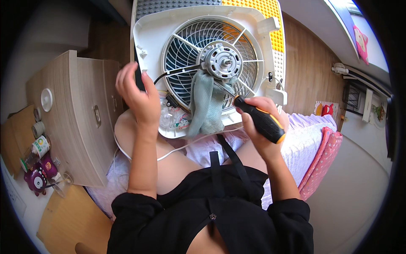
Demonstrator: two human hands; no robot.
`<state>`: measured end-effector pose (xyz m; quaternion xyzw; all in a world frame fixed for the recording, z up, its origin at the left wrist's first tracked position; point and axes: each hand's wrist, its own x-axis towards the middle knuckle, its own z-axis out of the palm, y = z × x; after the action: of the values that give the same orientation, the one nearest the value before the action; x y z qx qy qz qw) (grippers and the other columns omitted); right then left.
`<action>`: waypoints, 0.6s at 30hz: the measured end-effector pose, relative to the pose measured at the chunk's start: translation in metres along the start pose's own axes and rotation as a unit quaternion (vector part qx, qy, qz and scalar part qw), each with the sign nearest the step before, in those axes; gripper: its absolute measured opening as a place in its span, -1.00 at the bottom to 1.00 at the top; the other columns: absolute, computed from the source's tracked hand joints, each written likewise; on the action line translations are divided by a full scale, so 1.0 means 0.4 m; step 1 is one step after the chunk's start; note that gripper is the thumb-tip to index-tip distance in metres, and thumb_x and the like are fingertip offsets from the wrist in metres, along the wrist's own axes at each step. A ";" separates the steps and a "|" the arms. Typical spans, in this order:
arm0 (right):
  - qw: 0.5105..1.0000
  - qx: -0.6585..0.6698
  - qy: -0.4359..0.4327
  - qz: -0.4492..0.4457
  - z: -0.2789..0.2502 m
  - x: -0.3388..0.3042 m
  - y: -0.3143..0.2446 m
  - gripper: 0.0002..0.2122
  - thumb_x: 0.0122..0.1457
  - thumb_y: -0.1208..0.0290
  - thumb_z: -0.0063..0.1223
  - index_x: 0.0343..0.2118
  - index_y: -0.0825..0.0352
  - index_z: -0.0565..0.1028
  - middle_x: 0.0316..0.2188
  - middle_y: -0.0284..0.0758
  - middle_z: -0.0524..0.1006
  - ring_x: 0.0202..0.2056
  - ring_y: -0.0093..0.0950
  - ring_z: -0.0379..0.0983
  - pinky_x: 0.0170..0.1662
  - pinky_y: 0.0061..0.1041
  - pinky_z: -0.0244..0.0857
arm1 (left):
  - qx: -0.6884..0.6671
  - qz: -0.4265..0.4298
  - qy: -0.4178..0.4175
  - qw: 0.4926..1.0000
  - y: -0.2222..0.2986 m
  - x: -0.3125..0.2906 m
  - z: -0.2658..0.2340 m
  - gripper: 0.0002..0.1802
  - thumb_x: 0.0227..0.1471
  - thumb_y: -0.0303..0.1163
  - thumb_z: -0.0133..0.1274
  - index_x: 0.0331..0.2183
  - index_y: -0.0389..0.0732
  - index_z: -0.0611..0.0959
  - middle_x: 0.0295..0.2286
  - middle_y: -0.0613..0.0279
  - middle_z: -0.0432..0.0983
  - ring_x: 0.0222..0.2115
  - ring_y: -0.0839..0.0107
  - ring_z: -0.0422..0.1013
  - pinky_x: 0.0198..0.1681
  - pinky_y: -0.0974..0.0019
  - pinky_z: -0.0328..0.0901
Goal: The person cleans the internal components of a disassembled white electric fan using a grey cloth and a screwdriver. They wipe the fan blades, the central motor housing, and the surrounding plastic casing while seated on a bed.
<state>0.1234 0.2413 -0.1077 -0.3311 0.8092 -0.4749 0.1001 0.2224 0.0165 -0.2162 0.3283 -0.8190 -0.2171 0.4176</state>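
A white fan housing (148, 31) lies in front of me, with its round grille and a bare metal motor (220, 60) facing up. My right hand (266, 122) grips a screwdriver (263, 120) with a black and yellow handle. Its shaft slants up and left toward the motor's lower edge; the tip is hidden near a grey-green cloth (207, 103) draped over the grille. My left hand (137, 95) is raised at the housing's left edge, thumb and fingers apart, holding nothing. A black cable (169, 73) runs from the motor to the left.
Beneath the housing is a studded board (249, 5), grey and yellow. A white cord (177, 148) crosses my lap. Small clear and printed pieces (171, 118) lie in the housing's lower left corner. A wooden cabinet (80, 114) stands left; a pink dotted cushion (323, 158) lies right.
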 end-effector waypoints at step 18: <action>0.996 0.018 -0.073 -0.056 0.047 -0.040 0.106 -0.68 -0.10 0.66 0.19 -0.21 0.32 0.50 -0.13 -0.08 0.48 -0.17 -0.26 0.50 -0.13 -0.47 0.35 | 0.087 0.047 0.026 0.995 0.009 0.102 0.053 -0.59 -0.07 -0.41 0.13 -0.12 -0.24 0.48 -0.18 -0.06 0.37 -0.16 0.08 0.33 -0.08 0.17 0.24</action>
<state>0.1258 0.2523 -0.1556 -0.4080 0.7712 -0.4688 0.1379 0.1859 -0.0088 -0.2035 0.3294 -0.8385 -0.1168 0.4182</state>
